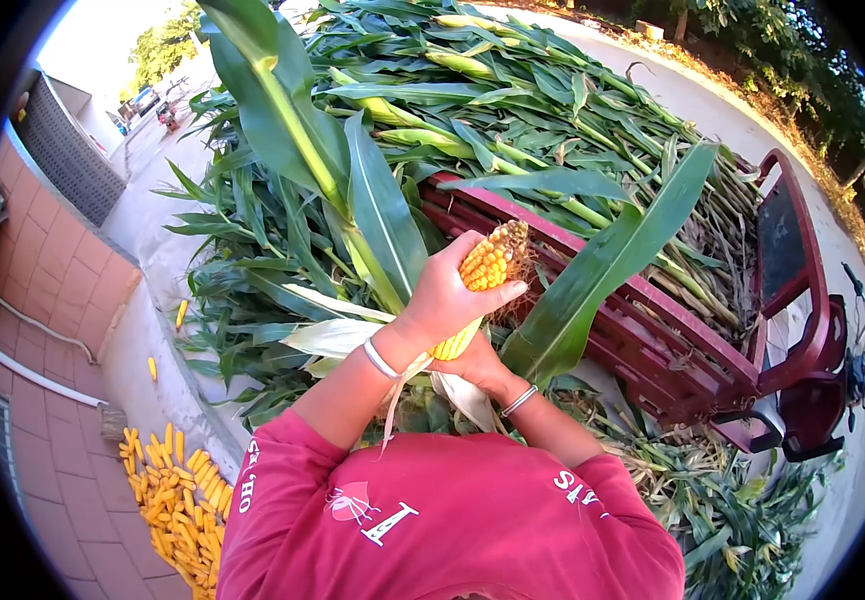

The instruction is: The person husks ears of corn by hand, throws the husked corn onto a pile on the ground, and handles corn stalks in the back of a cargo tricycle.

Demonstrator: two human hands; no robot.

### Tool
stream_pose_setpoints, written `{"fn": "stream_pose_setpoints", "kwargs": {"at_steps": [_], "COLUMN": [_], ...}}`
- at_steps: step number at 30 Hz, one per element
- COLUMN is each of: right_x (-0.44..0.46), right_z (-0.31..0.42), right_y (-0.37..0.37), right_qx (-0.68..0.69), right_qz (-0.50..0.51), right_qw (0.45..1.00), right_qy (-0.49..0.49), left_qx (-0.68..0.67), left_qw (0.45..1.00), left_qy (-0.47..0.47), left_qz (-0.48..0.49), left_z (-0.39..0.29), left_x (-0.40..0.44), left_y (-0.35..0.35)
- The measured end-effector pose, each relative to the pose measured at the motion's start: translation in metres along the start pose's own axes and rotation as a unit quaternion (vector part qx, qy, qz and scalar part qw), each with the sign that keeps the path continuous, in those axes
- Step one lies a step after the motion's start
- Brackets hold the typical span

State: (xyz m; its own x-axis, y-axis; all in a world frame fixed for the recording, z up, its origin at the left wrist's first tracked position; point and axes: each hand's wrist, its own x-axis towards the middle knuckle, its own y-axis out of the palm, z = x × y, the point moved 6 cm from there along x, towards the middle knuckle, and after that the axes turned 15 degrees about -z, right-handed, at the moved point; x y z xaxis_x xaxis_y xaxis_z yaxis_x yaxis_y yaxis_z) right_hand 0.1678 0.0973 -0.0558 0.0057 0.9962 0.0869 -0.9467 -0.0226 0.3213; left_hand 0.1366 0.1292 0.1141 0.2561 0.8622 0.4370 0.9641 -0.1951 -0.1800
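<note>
A yellow corn cob [485, 262] stands tilted in front of my chest, its husk peeled down and brown silk at its tip. My left hand [450, 290] is wrapped around the upper part of the cob, thumb across it. Lower down, my right hand [478, 365] closes around the cob's base, with its fingers partly hidden. Pale husk leaves [331, 338] spread out beside my wrists. A green corn stalk [298, 130] with long leaves rises behind the left hand, and a broad leaf [613, 270] extends to the right.
A red three-wheeled cart [653, 335] piled with corn stalks [553, 110] stands ahead and to the right. More stalks lie on the ground around me. Peeled cobs [183, 500] form a heap at lower left, beside a tiled wall [53, 260]. Two single cobs lie on the concrete.
</note>
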Motion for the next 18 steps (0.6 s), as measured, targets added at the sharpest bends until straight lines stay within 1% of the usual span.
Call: {"fn": "stream_pose_setpoints", "kwargs": {"at_steps": [2,4,5,6,7,8,9,10,11,12,14,18], "right_x": [0.002,0.001,-0.001,-0.003,-0.005,-0.007,-0.004,-0.004,-0.005,-0.009,-0.013,-0.011], "right_z": [-0.008,-0.008,-0.007,-0.004,0.002,0.001,-0.014,-0.02,-0.019,-0.013,-0.009,-0.022], "right_y": [-0.002,0.0,0.0,0.002,0.004,0.006,0.007,0.009,0.013,0.018,0.028,0.032], "right_qx": [-0.017,-0.032,-0.072,-0.113,-0.134,-0.116,-0.115,-0.153,-0.159,-0.185,-0.14,-0.118], "right_qz": [-0.002,-0.002,-0.026,-0.05,-0.093,-0.079,-0.085,-0.097,-0.109,-0.099,-0.114,-0.096], "right_qw": [1.0,0.999,0.996,0.991,0.984,0.989,0.989,0.982,0.979,0.976,0.983,0.988], "right_qy": [-0.013,-0.024,-0.043,-0.06,-0.072,-0.043,-0.042,-0.045,-0.059,-0.052,-0.04,-0.016], "left_qx": [-0.035,-0.04,-0.044,-0.088,-0.094,-0.101,-0.096,-0.09,-0.071,-0.053,-0.046,-0.054], "left_qw": [0.999,0.999,0.999,0.993,0.992,0.99,0.987,0.982,0.976,0.97,0.962,0.952], "left_qy": [0.014,-0.001,-0.017,-0.073,-0.08,-0.096,-0.131,-0.167,-0.204,-0.236,-0.269,-0.301], "left_qz": [-0.033,-0.027,-0.019,-0.001,-0.003,-0.005,-0.011,-0.019,-0.012,-0.003,-0.012,-0.031], "left_z": [-0.006,0.003,0.01,0.019,0.022,0.026,0.032,0.039,0.048,0.057,0.07,0.089], "left_x": [-0.005,-0.004,-0.002,0.001,0.008,0.011,0.014,0.016,0.018,0.018,0.02,0.022], "left_y": [-0.004,-0.007,-0.009,-0.009,-0.01,-0.01,-0.012,-0.014,-0.017,-0.02,-0.028,-0.036]}}
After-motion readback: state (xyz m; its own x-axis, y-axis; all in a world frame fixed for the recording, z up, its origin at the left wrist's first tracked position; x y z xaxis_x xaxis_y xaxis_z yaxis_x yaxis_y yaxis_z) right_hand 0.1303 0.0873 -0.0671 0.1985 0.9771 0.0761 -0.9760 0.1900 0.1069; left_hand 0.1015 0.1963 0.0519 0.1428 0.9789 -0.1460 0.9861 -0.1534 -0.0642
